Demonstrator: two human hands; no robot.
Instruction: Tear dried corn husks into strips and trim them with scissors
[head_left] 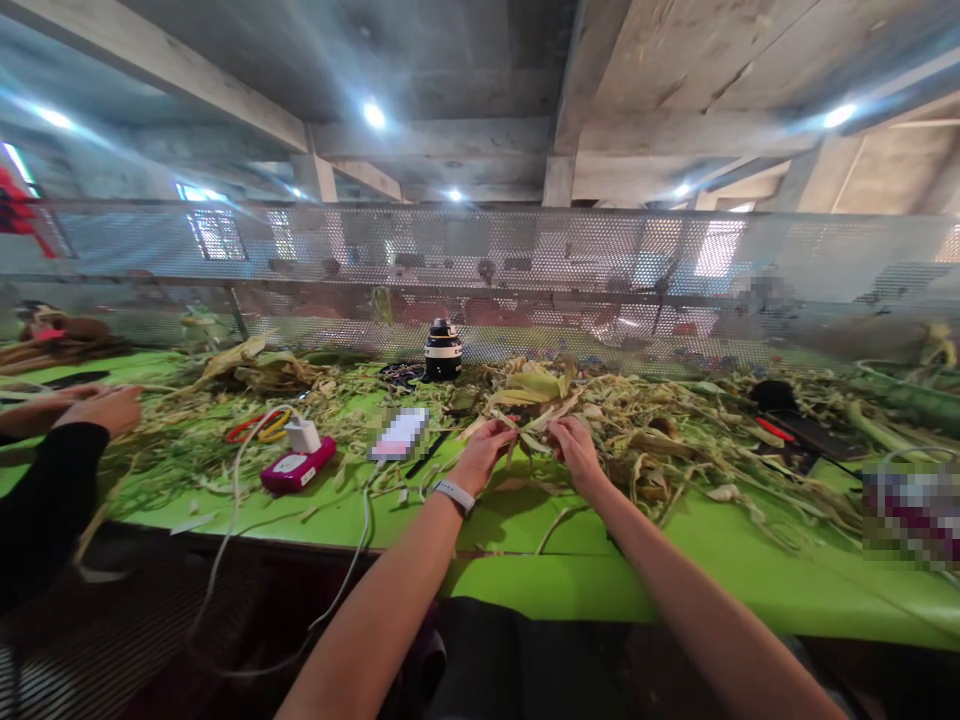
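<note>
Over the green table, my left hand (486, 450), with a pale band at the wrist, pinches a strip of dried corn husk (532, 440). My right hand (576, 450) is closed on the husk's other side, thumb and fingers together. The piece stretches between both hands, and its lower ends hang down. Right behind them lies a larger yellow-green husk (536, 385). A heap of dry, loose husks (652, 440) spreads to the right of my right hand. Fine detail at the fingertips is too small to make out.
A phone (400, 434) on a white cable lies left of my hands, near a magenta box (298, 466) with a white plug. Behind stands a dark bottle (443, 350) before a perforated metal screen (480, 250). Another person's hands (97, 408) are at far left.
</note>
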